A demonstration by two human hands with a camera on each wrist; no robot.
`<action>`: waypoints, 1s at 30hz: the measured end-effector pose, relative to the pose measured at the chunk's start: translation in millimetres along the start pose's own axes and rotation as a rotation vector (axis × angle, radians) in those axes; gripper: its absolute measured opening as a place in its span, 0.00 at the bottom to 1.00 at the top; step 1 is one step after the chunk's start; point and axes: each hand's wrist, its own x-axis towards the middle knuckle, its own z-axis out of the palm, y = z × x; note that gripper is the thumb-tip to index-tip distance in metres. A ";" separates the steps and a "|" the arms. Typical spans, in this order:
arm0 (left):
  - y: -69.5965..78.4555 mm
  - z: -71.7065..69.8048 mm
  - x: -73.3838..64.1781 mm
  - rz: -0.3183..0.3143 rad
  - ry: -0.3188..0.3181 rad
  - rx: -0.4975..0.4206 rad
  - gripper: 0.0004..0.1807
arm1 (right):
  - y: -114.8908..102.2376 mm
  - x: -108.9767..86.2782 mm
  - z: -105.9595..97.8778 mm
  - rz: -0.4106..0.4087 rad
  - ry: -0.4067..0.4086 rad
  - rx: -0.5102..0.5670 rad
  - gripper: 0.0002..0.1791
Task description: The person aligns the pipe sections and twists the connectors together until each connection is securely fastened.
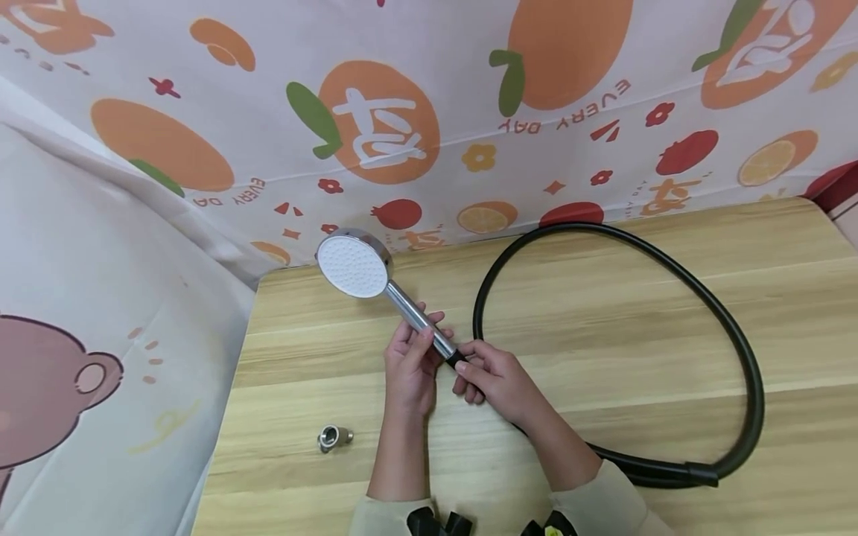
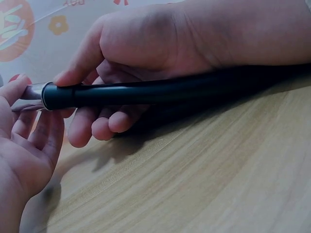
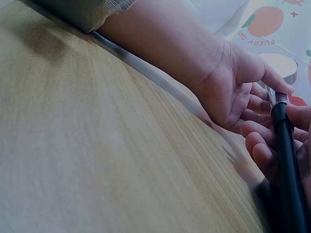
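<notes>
Left hand (image 1: 412, 371) grips a chrome shower head (image 1: 409, 306) slanting, dotted white disc (image 1: 352, 266) foremost, toward fruit-print cloth (image 1: 462, 112); farther from it, the right hand (image 1: 499, 381) pinches smooth black hose (image 2: 133, 93).

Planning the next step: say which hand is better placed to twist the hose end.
Probably the right hand: it pinches the hose end, while the left hand holds the shower handle.

Chrome showerhead (image 1: 372, 270), looped black hose (image 1: 754, 381)
</notes>
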 end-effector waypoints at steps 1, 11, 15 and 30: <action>0.4 0.0 -0.3 -0.003 -0.002 -0.001 0.28 | -0.6 -0.3 0.3 0.007 0.004 0.004 0.13; 1.2 0.4 -2.3 -0.015 0.012 -0.020 0.23 | -2.0 -0.2 3.3 -0.029 0.102 -0.039 0.19; 1.8 1.5 -0.8 -0.017 0.012 -0.011 0.27 | -2.4 1.3 3.1 -0.024 0.165 -0.067 0.22; 2.7 2.8 -0.4 -0.016 0.028 0.001 0.22 | -4.2 2.0 1.1 0.004 0.088 0.014 0.13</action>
